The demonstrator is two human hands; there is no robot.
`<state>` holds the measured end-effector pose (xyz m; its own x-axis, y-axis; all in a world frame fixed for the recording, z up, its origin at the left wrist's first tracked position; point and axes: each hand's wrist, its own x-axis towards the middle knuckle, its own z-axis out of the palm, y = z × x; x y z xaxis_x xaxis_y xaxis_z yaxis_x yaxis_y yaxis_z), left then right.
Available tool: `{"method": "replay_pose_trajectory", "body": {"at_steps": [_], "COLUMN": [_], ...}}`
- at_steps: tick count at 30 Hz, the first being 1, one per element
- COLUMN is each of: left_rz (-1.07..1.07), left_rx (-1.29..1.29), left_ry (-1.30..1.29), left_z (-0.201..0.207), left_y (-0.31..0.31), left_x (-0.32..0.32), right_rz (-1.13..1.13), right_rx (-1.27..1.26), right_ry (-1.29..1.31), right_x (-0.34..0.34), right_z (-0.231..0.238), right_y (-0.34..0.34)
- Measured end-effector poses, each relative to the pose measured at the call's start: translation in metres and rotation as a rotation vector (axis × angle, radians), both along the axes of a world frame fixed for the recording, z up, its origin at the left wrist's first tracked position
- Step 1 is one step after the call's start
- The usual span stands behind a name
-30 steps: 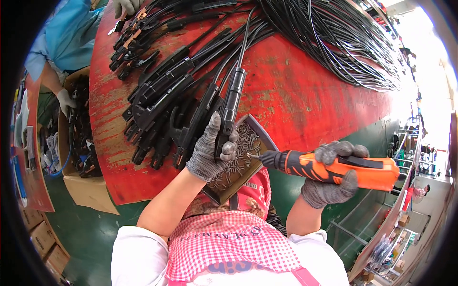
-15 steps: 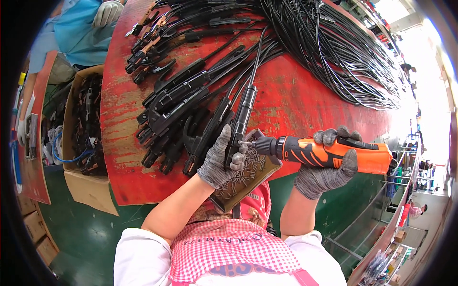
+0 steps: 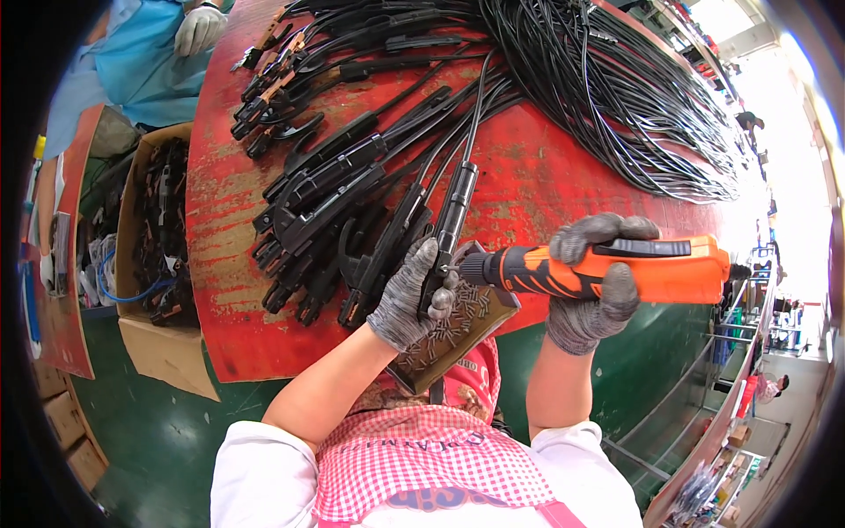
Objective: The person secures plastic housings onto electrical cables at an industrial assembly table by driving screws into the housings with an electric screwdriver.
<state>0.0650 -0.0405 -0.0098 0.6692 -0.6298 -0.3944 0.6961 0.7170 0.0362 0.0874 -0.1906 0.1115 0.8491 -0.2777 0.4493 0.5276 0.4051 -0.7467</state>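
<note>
My left hand (image 3: 407,304), in a grey knit glove, is closed round the lower end of a black welding electrode holder (image 3: 457,201). A cable runs up from the holder's far end. An orange and black electric screwdriver (image 3: 669,271) lies level in my gloved right hand (image 3: 588,308), fingers wrapped over and under its body. Its black chuck points left and meets the side of the holder at my left fingertips; little of the bit shows. Below the chuck, a shallow tray (image 3: 495,320) of loose screws (image 3: 447,339) sits at the table's near edge.
More black electrode holders (image 3: 330,189) lie on the red table (image 3: 537,167), left of my hands. A thick bundle of black cables (image 3: 607,97) spreads across the far right. A cardboard box (image 3: 145,321) of holders stands at left, near a co-worker's gloved hand (image 3: 201,29).
The screwdriver has shifted left toward the holder and its rear end has risen slightly, so less of the bit shows. My right fingers sit higher; my left hand barely moved.
</note>
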Motion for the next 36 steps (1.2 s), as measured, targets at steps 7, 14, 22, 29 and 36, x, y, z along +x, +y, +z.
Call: {"method": "replay_pose_trajectory", "body": {"at_steps": [7, 14, 22, 29, 36], "left_rz": [0.011, -0.016, -0.028, -0.670, -0.132], "left_rx": [0.005, -0.011, 0.462, 1.962, 2.568], "left_ry": [0.022, 0.054, -0.227, -1.246, -0.947], "left_z": [0.000, -0.001, 0.061, 0.086, 0.039], "left_y": [-0.002, -0.002, 0.036, 0.117, 0.193], "left_x": [0.001, 0.002, 0.023, 0.037, 0.119], "right_rz": [0.363, 0.393, 0.096, -0.001, -0.002], "right_rx": [-0.200, -0.122, 0.072, 0.059, 0.102], "right_ry": [-0.035, -0.056, -0.156, -0.012, 0.059], "right_x": [0.021, 0.022, -0.026, -0.038, -0.044], "right_z": [0.004, 0.000, 0.022, 0.010, 0.010], "right_y": [0.012, 0.013, -0.014, -0.021, -0.021]}}
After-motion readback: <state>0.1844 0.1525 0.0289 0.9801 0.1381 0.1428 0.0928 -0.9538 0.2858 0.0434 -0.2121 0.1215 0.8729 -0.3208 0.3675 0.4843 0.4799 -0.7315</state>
